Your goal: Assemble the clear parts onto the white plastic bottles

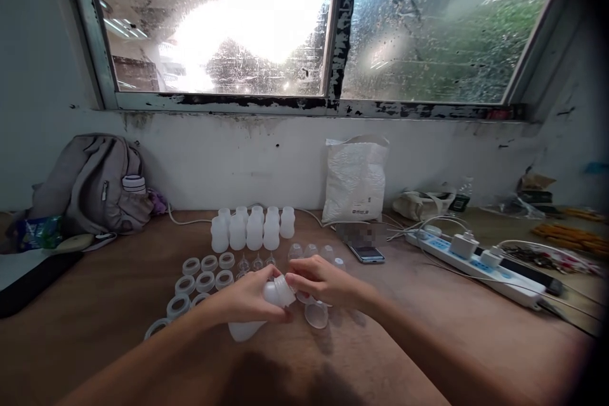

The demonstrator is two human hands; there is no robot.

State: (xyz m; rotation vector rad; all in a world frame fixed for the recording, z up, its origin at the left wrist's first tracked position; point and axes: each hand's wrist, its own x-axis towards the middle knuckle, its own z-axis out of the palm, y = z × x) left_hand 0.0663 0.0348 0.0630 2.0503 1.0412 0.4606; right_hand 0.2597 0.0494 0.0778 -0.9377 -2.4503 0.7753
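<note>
My left hand [252,298] is wrapped round a translucent white baby bottle [245,331], holding it tilted with its top toward the right. At that top end, my right hand [321,282] has its fingertips closed on the ridged rim; whether a separate part sits between them is hidden. Left of my hands lie rows of white screw rings [205,281]. Just behind my left hand stand clear silicone teats [257,261]. Behind and below my right hand are clear dome caps [316,314], some partly covered by it.
Several white bottles [254,231] stand in rows at the back. A phone [367,254], a white plastic bag [356,181] and a power strip [480,269] with cables are to the right. A grey backpack [90,184] and a black flat object [35,282] lie left.
</note>
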